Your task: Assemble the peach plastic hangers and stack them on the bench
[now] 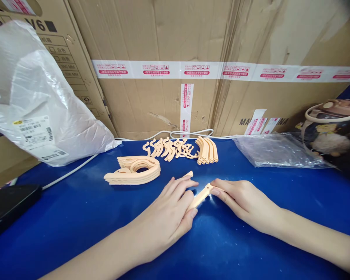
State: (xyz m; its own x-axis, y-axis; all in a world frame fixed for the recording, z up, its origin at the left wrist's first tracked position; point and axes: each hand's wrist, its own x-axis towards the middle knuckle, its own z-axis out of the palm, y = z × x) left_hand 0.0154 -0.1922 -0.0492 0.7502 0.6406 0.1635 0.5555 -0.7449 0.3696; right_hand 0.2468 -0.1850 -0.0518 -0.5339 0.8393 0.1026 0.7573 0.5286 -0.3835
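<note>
Peach plastic piece [200, 197] over blue desk [250, 252], long axis running seven to one o'clock. Left hand [170, 212] fingers clamped around near end; right hand [247, 200] fingers pinching one-o'clock tip, nearer there. Curved strips [207, 151] beyond, toward twelve.

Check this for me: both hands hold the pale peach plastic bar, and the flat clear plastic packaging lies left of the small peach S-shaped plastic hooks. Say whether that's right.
The side is wrong: in the head view, the flat clear plastic packaging lies right of the small peach S-shaped plastic hooks. The left hand and right hand do hold the pale peach plastic bar.
</note>
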